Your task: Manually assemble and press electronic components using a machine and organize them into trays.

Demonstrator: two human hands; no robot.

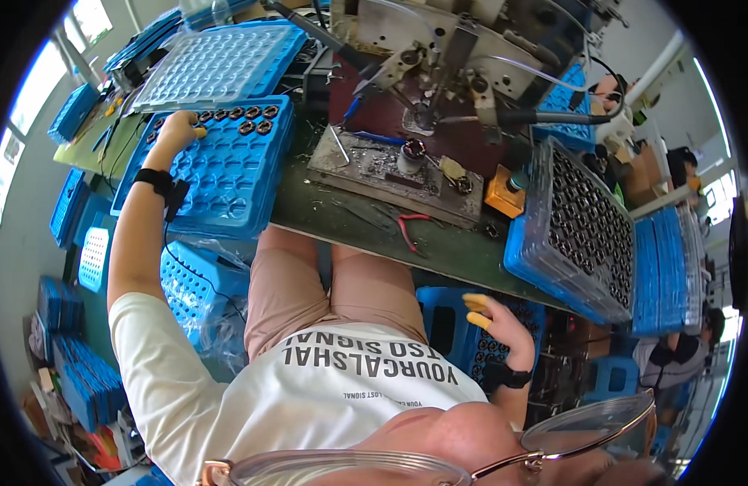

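My left hand (178, 130) reaches into the blue compartment tray (228, 174) at the left, its fingers bent together over the far left pockets. A yellow finger cot shows on it; what the fingertips hold, if anything, is hidden. Small round dark parts with coppery insides, like motor stators (246, 127), fill several pockets along the tray's far side. My right hand (503, 328) hovers near my lap below the bench edge, open, with yellow cots on its outstretched fingers and nothing in it. One similar round part (414, 149) sits on a pale post of the metal fixture plate (366, 174).
A machine (439, 73) with hoses rises behind the fixture. Red-handled pliers (408, 233) lie near the bench edge. An orange box (503, 192) stands beside a tilted, filled tray (592, 223) at the right. A clear-topped tray stack (216, 69) is at the far left.
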